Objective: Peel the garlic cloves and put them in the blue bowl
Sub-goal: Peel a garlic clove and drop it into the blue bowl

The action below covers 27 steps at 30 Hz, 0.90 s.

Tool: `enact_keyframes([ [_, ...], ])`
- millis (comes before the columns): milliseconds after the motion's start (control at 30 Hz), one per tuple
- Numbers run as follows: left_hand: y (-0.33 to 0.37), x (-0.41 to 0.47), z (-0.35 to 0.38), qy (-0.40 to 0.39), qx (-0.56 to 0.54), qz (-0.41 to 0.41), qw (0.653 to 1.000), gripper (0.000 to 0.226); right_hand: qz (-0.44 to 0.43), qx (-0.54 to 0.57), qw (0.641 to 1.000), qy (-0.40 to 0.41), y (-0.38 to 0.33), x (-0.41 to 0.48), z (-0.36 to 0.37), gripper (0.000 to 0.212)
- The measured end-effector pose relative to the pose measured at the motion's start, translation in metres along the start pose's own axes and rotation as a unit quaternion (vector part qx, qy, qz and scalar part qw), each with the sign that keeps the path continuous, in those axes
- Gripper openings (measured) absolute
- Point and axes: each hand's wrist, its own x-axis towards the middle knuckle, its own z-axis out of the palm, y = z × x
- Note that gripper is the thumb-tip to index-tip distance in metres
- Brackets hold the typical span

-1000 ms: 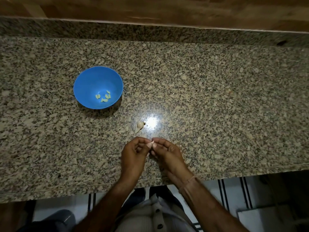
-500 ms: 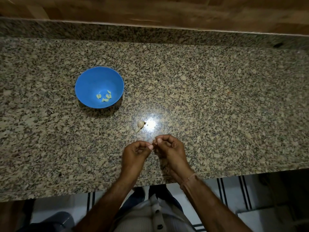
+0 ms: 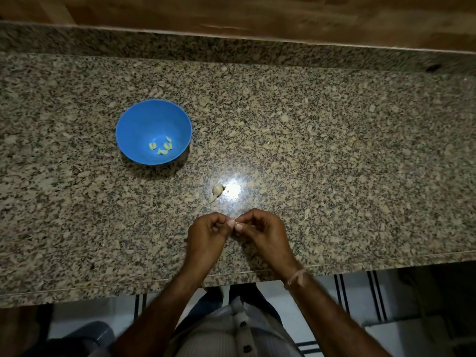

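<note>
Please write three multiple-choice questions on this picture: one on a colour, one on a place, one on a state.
1. The peeled cloves in the round blue bowl are: A pale yellow; B red; C black.
2. The small whitish garlic piece lies: A in the bowl; B on the speckled granite counter; C on the floor.
3. The left hand and right hand: A lie flat; B pinch a small bit together; C hang apart.
Answers: A, pale against blue; B, beside the glare; B, curled fingers meet.
</note>
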Motion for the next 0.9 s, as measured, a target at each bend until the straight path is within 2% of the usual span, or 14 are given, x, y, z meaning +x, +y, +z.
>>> enact_keyframes([
  [133,0.0,0.003,0.001,0.008,0.034,0.007,0.999,0.011,0.022,-0.024,0.999,0.011,0.002,0.005,-0.004,0.009],
  [200,-0.002,0.002,-0.003,0.051,0.136,0.071,0.987,0.005,0.012,-0.108,0.994,0.017,0.011,0.009,-0.006,0.005],
  [300,-0.01,0.0,-0.008,0.053,0.269,0.143,0.951,0.028,-0.003,-0.222,0.975,0.026,0.02,0.012,-0.006,0.01],
  [533,-0.012,0.002,-0.006,0.056,0.301,0.131,0.943,0.037,-0.065,-0.348,0.934,0.046,0.021,0.012,0.002,0.03],
  [733,-0.013,0.001,-0.006,0.057,0.284,0.128,0.948,0.027,-0.131,-0.419,0.898,0.044,0.021,0.005,0.009,0.008],
  [767,-0.012,0.0,-0.006,0.058,0.271,0.128,0.952,0.022,-0.107,-0.396,0.91,0.051,0.02,0.005,0.008,0.011],
  [800,-0.01,0.0,-0.005,0.056,0.243,0.122,0.961,0.015,-0.061,-0.333,0.939,0.052,0.018,0.006,0.006,0.014],
  [867,-0.005,-0.001,-0.003,0.044,0.151,0.078,0.984,0.004,0.036,-0.124,0.991,0.027,0.012,0.009,0.002,0.012],
  [900,-0.003,0.0,-0.003,0.038,0.097,0.048,0.993,0.005,0.071,-0.026,0.997,0.015,0.007,0.008,0.002,0.008],
])
